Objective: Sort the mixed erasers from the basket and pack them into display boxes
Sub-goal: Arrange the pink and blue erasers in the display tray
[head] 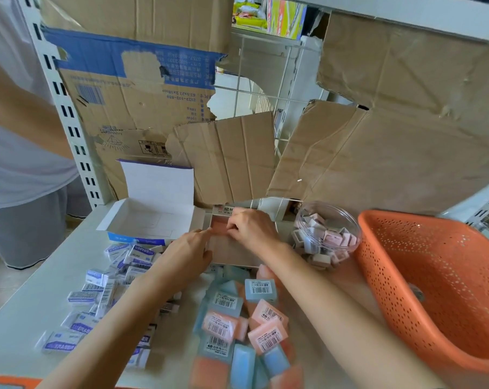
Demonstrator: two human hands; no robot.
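Observation:
A small cardboard display box [232, 252] lies open at the table's middle, with a pink eraser [219, 227] in its far left corner. My right hand [251, 227] reaches into the box, fingertips pinched on that pink eraser. My left hand [188, 252] rests on the box's left edge, index finger touching the eraser. A heap of pink and blue erasers [243, 327] lies in front of the box. White-sleeved erasers [108, 290] are scattered to the left. An open white display box [150, 220] stands behind them with no erasers visible inside.
An orange perforated basket [434, 276] stands at the right and looks hollow inside. A clear round tub [326, 234] of small pale erasers sits beside it. Torn cardboard sheets [378, 141] line the shelf back. A person in grey stands at the left [21, 164].

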